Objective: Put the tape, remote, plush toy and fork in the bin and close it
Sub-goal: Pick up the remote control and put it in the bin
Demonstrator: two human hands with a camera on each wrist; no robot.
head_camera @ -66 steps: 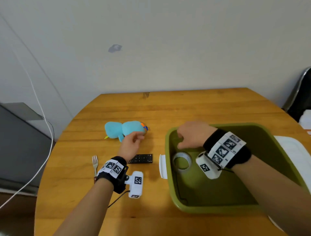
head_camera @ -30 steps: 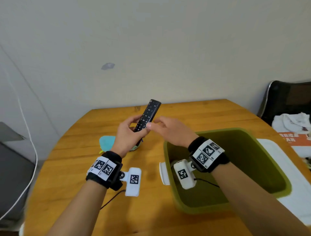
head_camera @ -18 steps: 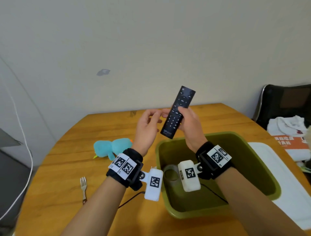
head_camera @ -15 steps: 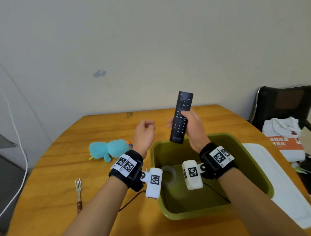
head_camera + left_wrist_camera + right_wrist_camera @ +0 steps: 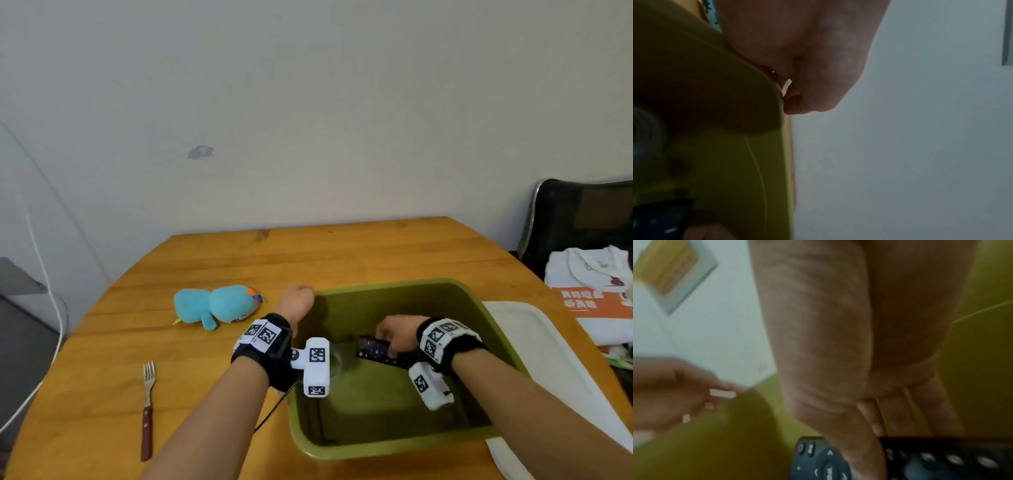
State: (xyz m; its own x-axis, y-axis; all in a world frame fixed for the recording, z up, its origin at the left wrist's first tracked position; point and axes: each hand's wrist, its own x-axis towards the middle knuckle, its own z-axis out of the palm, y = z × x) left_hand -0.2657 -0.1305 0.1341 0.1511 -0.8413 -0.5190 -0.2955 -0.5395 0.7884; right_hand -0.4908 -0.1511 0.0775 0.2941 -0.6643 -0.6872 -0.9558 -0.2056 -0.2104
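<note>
My right hand (image 5: 394, 334) is down inside the olive green bin (image 5: 394, 284) and grips the black remote (image 5: 373, 349), held low and nearly flat. In the right wrist view the thumb lies across the remote (image 5: 828, 464). My left hand (image 5: 296, 301) sits at the bin's far left corner, fingers curled over the rim (image 5: 725, 162). The tape roll (image 5: 337, 359) lies on the bin floor, half hidden by the left wrist camera. The turquoise plush toy (image 5: 215, 306) lies on the table left of the bin. The fork (image 5: 148, 404) lies near the table's left front.
The bin's white lid (image 5: 534, 359) lies flat on the table right of the bin. A dark chair (image 5: 582, 222) with folded white cloth and papers (image 5: 596, 294) stands at the right. A white cable (image 5: 51, 308) hangs off the table's left edge.
My right hand has lowered the remote from above the table into the bin. My left hand has dropped from mid-air onto the bin's far left corner.
</note>
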